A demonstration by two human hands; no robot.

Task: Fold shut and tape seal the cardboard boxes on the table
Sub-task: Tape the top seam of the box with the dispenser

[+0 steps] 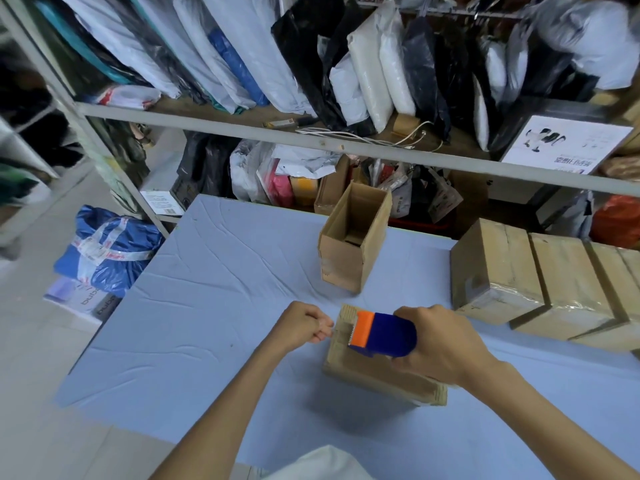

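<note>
Lower centre of frame, a closed box (377,379) sits on the table (207,271); the right hand (446,344) wraps its fingers round the tape dispenser (384,334) over the lid, while the left hand (304,323), fingers curled and pinched at the box's left edge, apparently anchors the tape end.

On the shelf to your right, a white sheet (568,143) carries upside-down Chinese characters, too blurred to read. The lettering on the pale floor box (86,301) is equally illegible.

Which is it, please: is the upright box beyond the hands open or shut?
Open: the upright box has its flaps raised and its inside shows.
</note>
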